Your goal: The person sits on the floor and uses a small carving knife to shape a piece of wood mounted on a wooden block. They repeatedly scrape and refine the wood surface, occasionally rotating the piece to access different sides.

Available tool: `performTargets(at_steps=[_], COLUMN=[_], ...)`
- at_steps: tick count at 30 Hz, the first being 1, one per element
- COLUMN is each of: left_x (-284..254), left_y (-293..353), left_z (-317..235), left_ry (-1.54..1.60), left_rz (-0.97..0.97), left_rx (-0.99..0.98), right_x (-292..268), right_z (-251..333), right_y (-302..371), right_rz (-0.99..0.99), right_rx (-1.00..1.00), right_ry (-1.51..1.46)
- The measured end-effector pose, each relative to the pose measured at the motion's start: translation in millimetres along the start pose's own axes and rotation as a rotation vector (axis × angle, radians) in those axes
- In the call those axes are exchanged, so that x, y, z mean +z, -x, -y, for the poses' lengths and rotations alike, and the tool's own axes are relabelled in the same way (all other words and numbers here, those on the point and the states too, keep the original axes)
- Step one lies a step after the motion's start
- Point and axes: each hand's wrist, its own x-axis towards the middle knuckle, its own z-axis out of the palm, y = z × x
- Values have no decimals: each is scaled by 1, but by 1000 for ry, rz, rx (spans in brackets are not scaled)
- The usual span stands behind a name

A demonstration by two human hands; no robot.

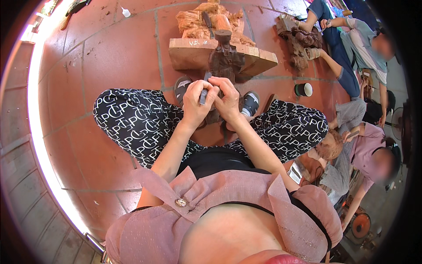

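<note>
My left hand is closed around a flat dark grey strip, possibly folded sandpaper. My right hand meets it with bent fingers pinching the strip's upper end. Just beyond my fingertips stands a dark brown wood carving, with a round flat top. My hands hide its lower part, so I cannot tell whether the strip touches it. Behind it, a pale orange wood carving rests on a thick wooden block. A dark slim tool leans against the pale carving.
My patterned knees spread to both sides, with my sandalled feet between them. A cup lies by my right knee on the red tiles. At the right, co-workers sit near another dark carving. A small white bottle lies far left.
</note>
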Motion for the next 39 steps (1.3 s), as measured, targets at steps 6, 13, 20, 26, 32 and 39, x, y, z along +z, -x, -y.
performTargets(at_steps=[6,13,20,26,32,39], left_x=[14,11,7,12,8,6], left_y=[-28,-12,-19,-27,-22,-14], left_z=[8,26,33,18,19,22], left_ry=[276,279,365,406,344,340], left_rz=[-59,-82,-35,-59,-82,-68], left_rx=[-73,-96,-165,-138,-110,-155], right_x=[-6,1,10,6,3,6], right_z=[2,-12,-18,-11,-14,-13], right_y=[-40,-32,-33,-39,-39,-32], right_rz=[-119,-9,-112,-141,-34,-35], right_rx=[-81,-91,-114,-2,-59,-134], right_ry=[158,108,163,78,121,237])
